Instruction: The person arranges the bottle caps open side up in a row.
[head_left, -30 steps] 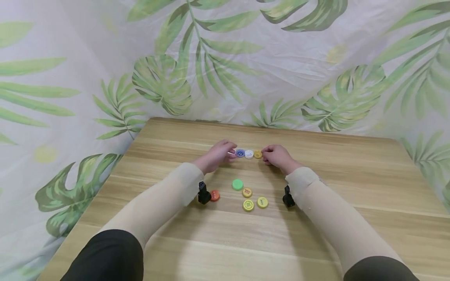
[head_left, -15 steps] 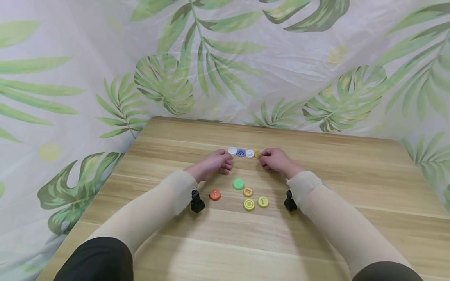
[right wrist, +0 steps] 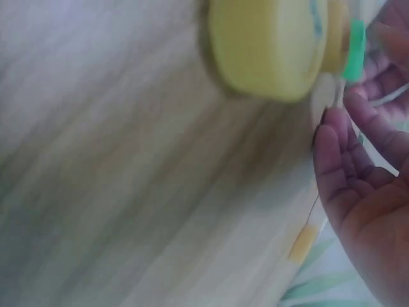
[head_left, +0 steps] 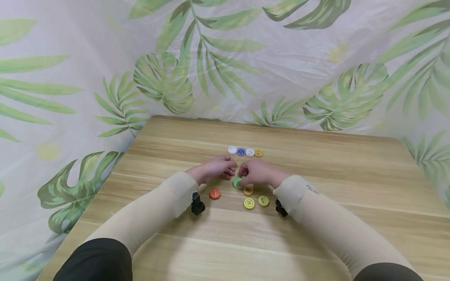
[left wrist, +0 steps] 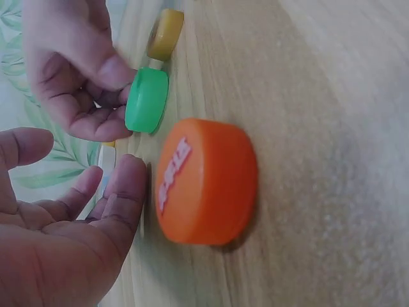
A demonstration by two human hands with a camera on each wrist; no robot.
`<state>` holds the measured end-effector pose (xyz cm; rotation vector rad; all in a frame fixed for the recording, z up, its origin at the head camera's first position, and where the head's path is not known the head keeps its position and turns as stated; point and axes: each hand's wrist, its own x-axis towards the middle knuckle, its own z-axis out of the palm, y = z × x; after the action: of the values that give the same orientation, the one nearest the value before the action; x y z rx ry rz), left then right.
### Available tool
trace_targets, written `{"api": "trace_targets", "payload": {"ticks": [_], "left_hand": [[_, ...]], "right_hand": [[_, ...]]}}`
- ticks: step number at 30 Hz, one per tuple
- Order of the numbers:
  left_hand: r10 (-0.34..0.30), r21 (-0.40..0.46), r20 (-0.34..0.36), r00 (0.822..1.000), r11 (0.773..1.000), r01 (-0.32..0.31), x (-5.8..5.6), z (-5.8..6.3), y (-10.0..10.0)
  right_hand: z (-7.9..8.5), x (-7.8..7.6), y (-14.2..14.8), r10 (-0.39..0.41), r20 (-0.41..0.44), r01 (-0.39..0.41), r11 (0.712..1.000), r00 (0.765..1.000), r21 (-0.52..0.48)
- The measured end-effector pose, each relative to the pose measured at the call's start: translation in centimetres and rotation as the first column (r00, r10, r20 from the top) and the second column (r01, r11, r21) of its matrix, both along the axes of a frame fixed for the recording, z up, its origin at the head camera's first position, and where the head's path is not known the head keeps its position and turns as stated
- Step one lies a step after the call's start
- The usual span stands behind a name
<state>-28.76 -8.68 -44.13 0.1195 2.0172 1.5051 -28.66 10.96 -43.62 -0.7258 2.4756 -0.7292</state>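
Observation:
In the head view my right hand is over the green bottle cap. Its thumb overlaps the cap's right side, and the left wrist view puts its fingertips close above the cap; no grip shows. My left hand hovers just left, fingers loosely bent, holding nothing. The orange-red cap lies nearest the left wrist camera. Partly under the right hand sits a yellow-orange cap. Nearer are two yellow caps, one round-printed and another to its right.
Behind the hands a row of caps stands side by side: white, blue, another white and orange-yellow. The wooden table ends at a leaf-patterned curtain.
My left hand left the row's left end and came nearer. My right hand let go of the orange-yellow cap and moved left and nearer, to the green cap. The row stays put.

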Motion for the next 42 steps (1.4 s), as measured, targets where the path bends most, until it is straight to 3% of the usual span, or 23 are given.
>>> {"api": "trace_targets", "payload": {"ticks": [3,11,15,20,22,23,27,29,31,32,36,38,42], "left_hand": [[-0.006,0.004,-0.005,1.0,1.0,0.006,0.0,0.0,0.1],[-0.019,-0.001,0.0,1.0,1.0,0.019,-0.2,0.2,0.2],[-0.019,-0.015,0.002,1.0,1.0,0.019,-0.4,0.2,0.3],[-0.004,-0.023,0.019,1.0,1.0,0.004,-0.7,0.2,0.6],[-0.001,-0.023,0.032,1.0,1.0,0.001,-0.8,0.4,0.9],[0.001,-0.022,0.038,0.999,1.0,0.0,-0.8,0.4,1.0],[0.021,-0.022,0.058,0.998,1.0,-0.02,-0.9,0.6,1.8],[0.028,-0.033,0.056,0.998,0.999,-0.027,-1.0,0.5,2.0],[0.02,-0.061,0.027,0.999,0.998,-0.018,-1.0,0.4,2.0],[0.011,-0.082,0.005,1.0,0.997,-0.01,-0.9,0.3,2.1],[-0.035,-0.167,-0.112,0.993,0.986,0.016,-0.8,-0.1,2.2],[-0.037,-0.174,-0.142,0.989,0.985,0.012,-0.7,-0.2,2.3],[-0.019,-0.157,-0.15,0.989,0.988,-0.004,-0.6,-0.3,2.4]], "right_hand": [[-0.1,0.2,-0.4,-0.002,-0.007,0.002,1.0,1.0,0.024],[-0.6,-0.5,0.1,-0.179,-0.008,0.178,0.982,0.984,-0.065],[-0.9,-0.9,0.5,-0.255,0.064,0.261,0.957,0.965,-0.13],[-1.0,-1.0,0.9,-0.292,0.142,0.313,0.937,0.946,-0.156],[-1.1,-1.0,1.0,-0.305,0.246,0.356,0.912,0.92,-0.204],[-1.1,-1.0,1.2,-0.308,0.318,0.388,0.892,0.897,-0.232],[-1.2,-1.3,1.6,-0.29,0.578,0.535,0.785,0.763,-0.313],[-1.2,-1.3,1.7,-0.281,0.618,0.56,0.765,0.734,-0.317],[-1.3,-1.2,1.5,-0.291,0.612,0.567,0.759,0.735,-0.32],[-1.4,-1.1,1.4,-0.303,0.591,0.56,0.765,0.748,-0.316],[-1.6,-0.9,0.7,-0.365,0.439,0.51,0.814,0.821,-0.278],[-1.7,-0.7,0.5,-0.386,0.365,0.49,0.834,0.847,-0.255],[-1.7,-0.6,0.6,-0.382,0.323,0.471,0.841,0.866,-0.268]]}}
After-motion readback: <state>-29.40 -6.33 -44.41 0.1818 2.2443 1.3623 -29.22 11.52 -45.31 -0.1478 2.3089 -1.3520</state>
